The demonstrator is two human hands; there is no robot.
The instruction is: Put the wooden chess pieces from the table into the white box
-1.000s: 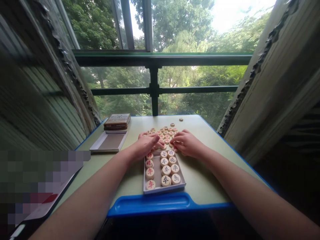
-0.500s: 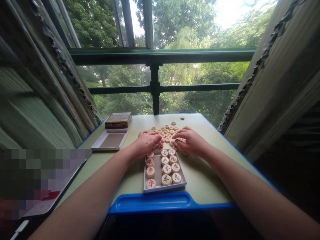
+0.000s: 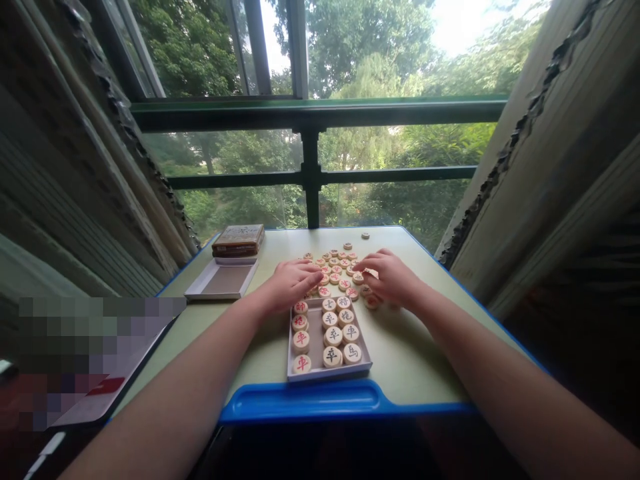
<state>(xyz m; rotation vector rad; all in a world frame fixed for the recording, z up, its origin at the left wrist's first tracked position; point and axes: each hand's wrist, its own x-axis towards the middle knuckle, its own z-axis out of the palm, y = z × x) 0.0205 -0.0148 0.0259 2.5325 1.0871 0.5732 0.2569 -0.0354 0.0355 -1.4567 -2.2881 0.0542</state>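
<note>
Pieces (image 3: 333, 336) round, pale wood (red &amp; blk characters)

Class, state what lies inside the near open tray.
The near tray holds red-marked discs at left and black-marked discs at right; whatever lies beneath them is covered.

The left hand (image 3: 291, 283) hides some pieces (image 3: 335, 279); forearms (image 3: 210, 353) and curtains (image 3: 530, 160) are cut off; pixelation (image 3: 95, 360) masks the lower left.
</note>
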